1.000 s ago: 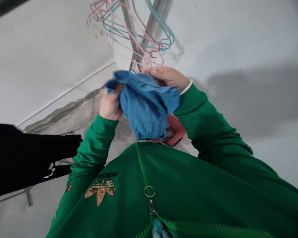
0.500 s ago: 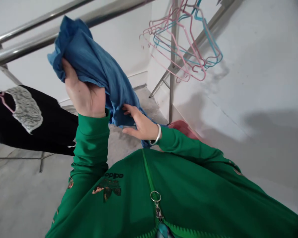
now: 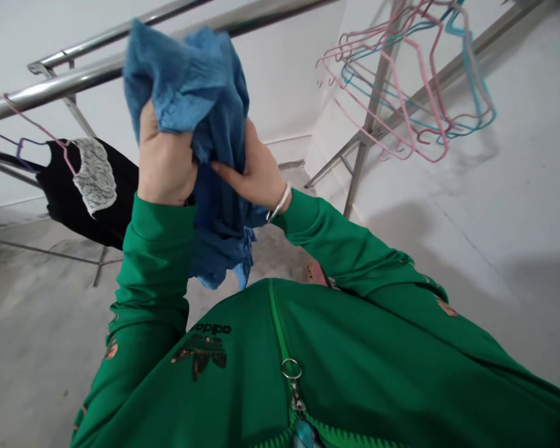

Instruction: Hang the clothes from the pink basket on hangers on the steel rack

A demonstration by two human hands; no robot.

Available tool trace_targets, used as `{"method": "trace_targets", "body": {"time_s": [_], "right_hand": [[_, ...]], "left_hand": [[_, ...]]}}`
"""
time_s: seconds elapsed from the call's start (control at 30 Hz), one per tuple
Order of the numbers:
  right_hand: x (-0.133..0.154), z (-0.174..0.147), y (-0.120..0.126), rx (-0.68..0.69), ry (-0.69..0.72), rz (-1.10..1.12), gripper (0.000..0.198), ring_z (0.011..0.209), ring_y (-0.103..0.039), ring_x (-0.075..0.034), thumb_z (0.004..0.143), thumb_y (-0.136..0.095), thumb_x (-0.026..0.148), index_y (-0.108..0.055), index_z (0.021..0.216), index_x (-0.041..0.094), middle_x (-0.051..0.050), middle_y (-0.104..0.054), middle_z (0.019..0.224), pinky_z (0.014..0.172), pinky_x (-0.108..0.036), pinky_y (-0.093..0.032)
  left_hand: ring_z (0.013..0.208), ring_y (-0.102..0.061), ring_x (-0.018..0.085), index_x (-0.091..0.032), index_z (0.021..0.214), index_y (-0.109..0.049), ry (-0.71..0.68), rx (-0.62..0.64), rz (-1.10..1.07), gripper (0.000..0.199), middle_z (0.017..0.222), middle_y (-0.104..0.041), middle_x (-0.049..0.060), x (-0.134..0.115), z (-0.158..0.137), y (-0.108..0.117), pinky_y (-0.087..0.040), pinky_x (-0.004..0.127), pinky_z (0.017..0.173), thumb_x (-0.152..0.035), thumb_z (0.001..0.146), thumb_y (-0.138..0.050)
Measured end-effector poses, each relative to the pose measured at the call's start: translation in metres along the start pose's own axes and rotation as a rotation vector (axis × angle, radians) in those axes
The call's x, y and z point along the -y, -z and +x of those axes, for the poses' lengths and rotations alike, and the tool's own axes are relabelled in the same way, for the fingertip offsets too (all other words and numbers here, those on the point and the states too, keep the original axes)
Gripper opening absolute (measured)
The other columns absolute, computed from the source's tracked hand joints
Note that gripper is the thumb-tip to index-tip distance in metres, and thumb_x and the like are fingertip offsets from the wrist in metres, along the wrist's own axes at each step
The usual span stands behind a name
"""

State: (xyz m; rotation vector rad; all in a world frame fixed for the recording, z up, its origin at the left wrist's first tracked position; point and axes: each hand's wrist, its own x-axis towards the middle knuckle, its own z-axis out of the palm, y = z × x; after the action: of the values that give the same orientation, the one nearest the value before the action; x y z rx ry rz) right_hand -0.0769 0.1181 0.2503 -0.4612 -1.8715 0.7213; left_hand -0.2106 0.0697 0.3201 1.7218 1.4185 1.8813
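Observation:
A crumpled blue garment [image 3: 224, 211] hangs down between my hands, its upper part bunched in front of the metal rail. My left hand [image 3: 165, 158] is closed on its upper left side, with a fold of cloth draped over the fingers. On the other side my right hand [image 3: 256, 171] grips the cloth, thumb in front and fingers behind, mostly hidden. I cannot make out which kind of garment it is. A silver bracelet [image 3: 280, 204] circles my right wrist.
Overhead runs a steel rail [image 3: 88, 74] of a drying rack. At the left hangs a black garment with a grey-white lace part [image 3: 96, 177]. Several pink and blue wire hangers [image 3: 401, 93] hang at the upper right near a wall. A pink object [image 3: 316, 274] is partly hidden by my right sleeve.
My right hand has moved up along the blue garment and now grips it near my left hand. The cloth has swung from slanting rightward to hanging down. The view has shifted left.

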Motion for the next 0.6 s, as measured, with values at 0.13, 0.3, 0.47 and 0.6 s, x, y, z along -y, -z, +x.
{"method": "trace_targets", "body": {"time_s": [0.13, 0.3, 0.47, 0.6], "right_hand": [[-0.006, -0.001, -0.011, -0.021, -0.211, 0.448, 0.047, 0.118, -0.058, -0.027, 0.082, -0.055, 0.052, -0.059, 0.11, 0.014, -0.004, -0.065, 0.109, 0.104, -0.048, -0.046], [-0.007, -0.006, -0.003, -0.049, -0.575, 0.898, 0.035, 0.11, -0.063, -0.02, 0.085, -0.051, 0.046, -0.059, 0.091, 0.012, -0.003, -0.066, 0.095, 0.097, -0.046, -0.052], [-0.003, -0.01, 0.01, -0.103, -0.631, 0.911, 0.042, 0.116, -0.06, -0.023, 0.083, -0.053, 0.059, -0.059, 0.087, 0.018, -0.002, -0.068, 0.097, 0.094, -0.044, -0.056], [0.001, -0.021, 0.012, -0.123, -0.636, 0.773, 0.041, 0.117, -0.06, -0.024, 0.085, -0.05, 0.058, -0.062, 0.09, 0.019, 0.0, -0.069, 0.102, 0.09, -0.042, -0.057]], "left_hand": [[0.1, -0.066, 0.015, -0.022, 0.093, -0.06, 0.024, 0.133, -0.153, 0.01, 0.089, -0.067, -0.003, 0.011, 0.009, 0.01, -0.055, 0.032, 0.092, -0.023, 0.085, -0.066], [0.094, -0.067, 0.022, -0.015, 0.104, -0.061, 0.461, 0.561, -0.176, 0.046, 0.1, -0.068, 0.006, 0.068, -0.017, 0.053, -0.058, 0.034, 0.075, -0.045, 0.073, -0.075], [0.104, -0.062, 0.024, -0.012, 0.119, -0.057, 0.57, 0.693, -0.016, 0.071, 0.11, -0.066, 0.012, 0.141, -0.11, 0.039, -0.05, 0.039, 0.096, -0.045, 0.062, -0.082], [0.096, -0.064, 0.023, -0.01, 0.113, -0.061, 0.759, 0.767, 0.127, 0.054, 0.096, -0.07, 0.01, 0.172, -0.173, -0.007, -0.05, 0.04, 0.096, -0.033, 0.066, -0.077]]}}
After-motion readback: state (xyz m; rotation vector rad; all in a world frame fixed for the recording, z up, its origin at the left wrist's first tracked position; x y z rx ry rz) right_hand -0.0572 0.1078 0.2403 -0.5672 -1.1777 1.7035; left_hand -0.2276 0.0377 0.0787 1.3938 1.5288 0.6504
